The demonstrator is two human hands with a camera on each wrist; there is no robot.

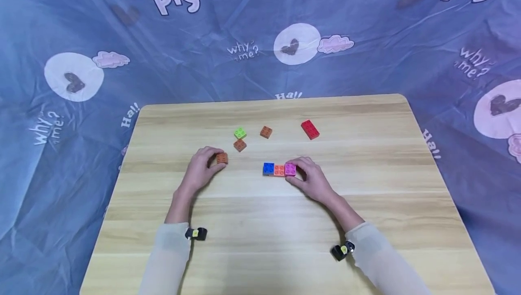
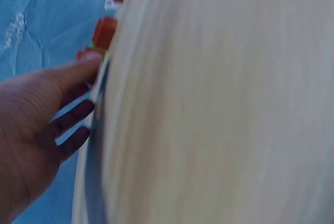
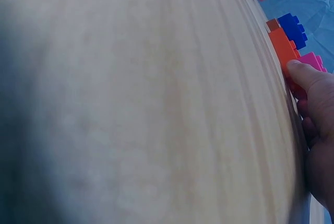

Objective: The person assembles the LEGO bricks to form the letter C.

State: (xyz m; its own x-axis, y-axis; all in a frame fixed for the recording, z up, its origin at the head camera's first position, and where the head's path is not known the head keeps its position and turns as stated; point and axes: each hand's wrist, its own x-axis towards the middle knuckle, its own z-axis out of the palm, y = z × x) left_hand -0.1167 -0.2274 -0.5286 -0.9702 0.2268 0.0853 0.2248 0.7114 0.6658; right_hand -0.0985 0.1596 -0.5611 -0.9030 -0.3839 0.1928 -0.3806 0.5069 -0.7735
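My left hand [image 1: 199,170] pinches a brown toy building brick [image 1: 221,158] between thumb and fingers, low over the table. To its right, my right hand [image 1: 314,181] grips the right end of a joined brick row, at its pink brick [image 1: 290,169]. Along that row, an orange brick [image 1: 279,170] shows in the middle and a blue brick [image 1: 268,168] at the left end. From the right wrist view, the blue and pink bricks sit higher than the orange one, and a bit of brown brick [image 3: 273,24] shows beneath the blue. My right fingers partly hide the pink end.
Beyond my hands lie a lime green brick [image 1: 240,133], a brown brick [image 1: 240,145] close in front of it, another brown brick [image 1: 266,132] and a long red brick [image 1: 310,130]. A blue printed cloth [image 1: 211,64] surrounds the wooden table's [image 1: 260,236] back and sides.
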